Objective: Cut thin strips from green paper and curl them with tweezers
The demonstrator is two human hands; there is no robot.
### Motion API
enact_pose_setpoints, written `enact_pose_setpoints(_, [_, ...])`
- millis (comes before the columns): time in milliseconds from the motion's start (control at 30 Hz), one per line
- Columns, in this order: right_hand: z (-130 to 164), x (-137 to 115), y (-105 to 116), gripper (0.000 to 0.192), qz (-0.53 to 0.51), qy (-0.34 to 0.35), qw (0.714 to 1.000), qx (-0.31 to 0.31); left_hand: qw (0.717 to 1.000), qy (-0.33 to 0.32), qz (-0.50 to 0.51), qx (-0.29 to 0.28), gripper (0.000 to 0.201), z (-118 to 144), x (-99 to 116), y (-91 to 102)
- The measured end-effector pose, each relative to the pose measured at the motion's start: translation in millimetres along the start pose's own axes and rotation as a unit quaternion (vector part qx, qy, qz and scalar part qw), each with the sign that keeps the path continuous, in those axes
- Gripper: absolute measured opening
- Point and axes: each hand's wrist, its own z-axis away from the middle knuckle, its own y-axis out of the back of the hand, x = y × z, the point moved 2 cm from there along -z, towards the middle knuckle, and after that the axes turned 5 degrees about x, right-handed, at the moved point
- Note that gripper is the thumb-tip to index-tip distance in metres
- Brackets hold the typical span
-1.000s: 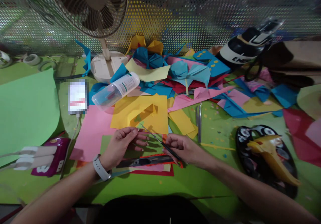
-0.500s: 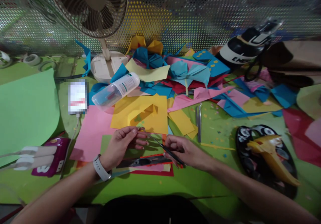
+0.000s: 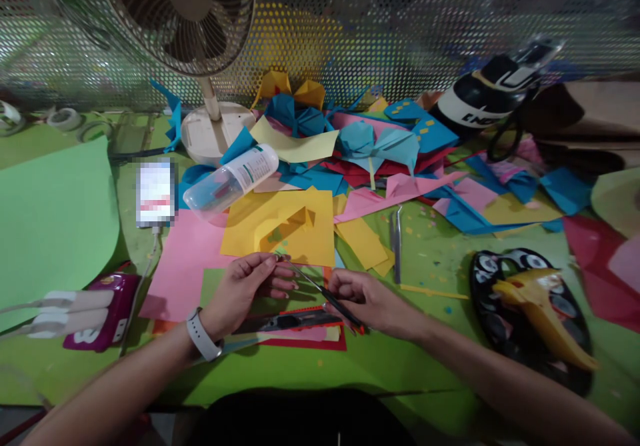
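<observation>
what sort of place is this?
Probably a paper-craft workbench: coloured paper is heaped along the back, a box cutter lies on sheets in front of the person, and the right hand holds a slim pointed tool.

Wears a pale watch strap (image 3: pixel 203 337) dotted with small dark holes around the left wrist (image 3: pixel 213 325), with bare forearms (image 3: pixel 480 359) and black clothing (image 3: pixel 300 421) below.
</observation>
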Motion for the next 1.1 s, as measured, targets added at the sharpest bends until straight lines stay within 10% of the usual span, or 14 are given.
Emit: enact_pose_setpoints(1100, [1.3,1.4,0.9,0.041,0.005,0.022,1.000,-0.001,1.000,-0.021,-0.019,-0.008,0.025,-0.5,-0.2,1.6])
